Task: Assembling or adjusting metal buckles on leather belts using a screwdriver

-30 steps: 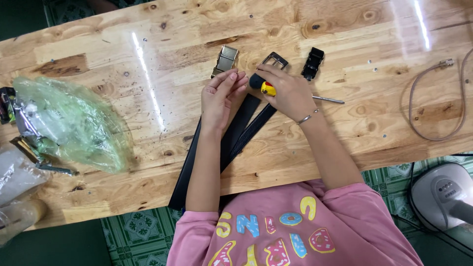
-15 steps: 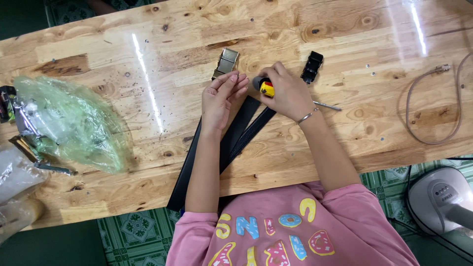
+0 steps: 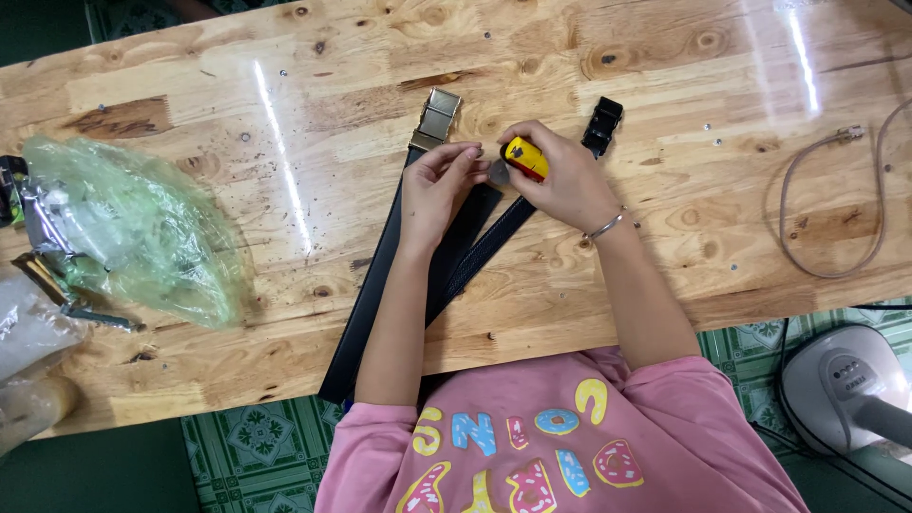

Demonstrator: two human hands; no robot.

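Observation:
Two black belts (image 3: 380, 285) lie side by side on the wooden table (image 3: 237, 114), running from the near edge towards the middle. One ends in a brass-coloured metal buckle (image 3: 435, 118), the other in a black plastic buckle (image 3: 603, 122). My left hand (image 3: 439, 188) rests on the belts, its fingertips pinched together at a belt end just below the metal buckle. My right hand (image 3: 562, 179) grips a yellow-handled screwdriver (image 3: 524, 157), held steeply with its tip down at the spot where my left fingers pinch. The tip and the part under it are hidden.
A crumpled green plastic bag (image 3: 133, 228) lies at the left, with metal tools (image 3: 66, 294) and clear bags beside it. A beige cable (image 3: 826, 209) loops at the right. A grey appliance (image 3: 850, 389) stands on the tiled floor beyond the near table edge.
My right hand has tipped the screwdriver from lying flat, shaft pointing right, to nearly upright over the belt end. My left fingers have closed in on that spot.

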